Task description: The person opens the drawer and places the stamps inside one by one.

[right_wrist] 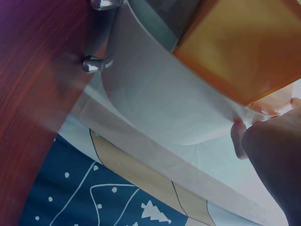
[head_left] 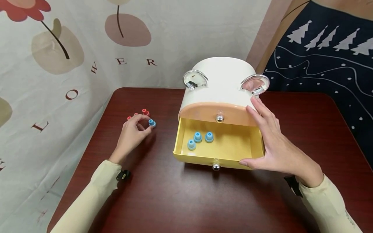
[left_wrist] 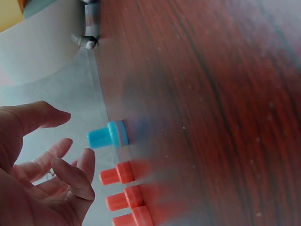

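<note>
Standing on the dark red table (head_left: 175,204): one white cabinet (head_left: 222,74) with two silver-rimmed ears (head_left: 254,84), its peach upper drawer (head_left: 198,111) closed, its yellow lower drawer (head_left: 239,142) pulled out. Inside that drawer, toward its left: three light-blue pegs (head_left: 197,137), grouped. Left of the cabinet: three red pegs (left_wrist: 123,198) in a row, partly covered by a hand in the head view. Behind: printed cloth (head_left: 175,35).

Blue peg (left_wrist: 108,135), single: upright on the table at the end of the red row; narrow round stem above a wider base.

Left hand (head_left: 131,133): at the blue peg, thumb and fingers spread apart, grasping nothing. Right hand (head_left: 272,142): unclenched, fingers resting along the cabinet's right side, thumb against the yellow drawer's front.
</note>
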Demonstrator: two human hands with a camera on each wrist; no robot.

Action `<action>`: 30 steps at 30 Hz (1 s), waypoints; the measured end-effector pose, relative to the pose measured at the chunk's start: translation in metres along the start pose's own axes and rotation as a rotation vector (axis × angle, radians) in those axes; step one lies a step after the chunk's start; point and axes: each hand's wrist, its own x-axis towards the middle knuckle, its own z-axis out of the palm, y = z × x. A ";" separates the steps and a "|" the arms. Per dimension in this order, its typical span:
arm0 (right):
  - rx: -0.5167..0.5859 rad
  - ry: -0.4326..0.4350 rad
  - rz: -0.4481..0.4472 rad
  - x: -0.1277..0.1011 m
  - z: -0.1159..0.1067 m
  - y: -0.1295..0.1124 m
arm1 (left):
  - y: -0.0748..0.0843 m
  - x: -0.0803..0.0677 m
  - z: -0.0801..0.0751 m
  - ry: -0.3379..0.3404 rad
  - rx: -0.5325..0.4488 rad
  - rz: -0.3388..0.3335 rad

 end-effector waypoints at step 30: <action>0.020 -0.014 0.023 -0.001 -0.001 0.001 | 0.005 0.000 0.014 -0.007 0.037 -0.060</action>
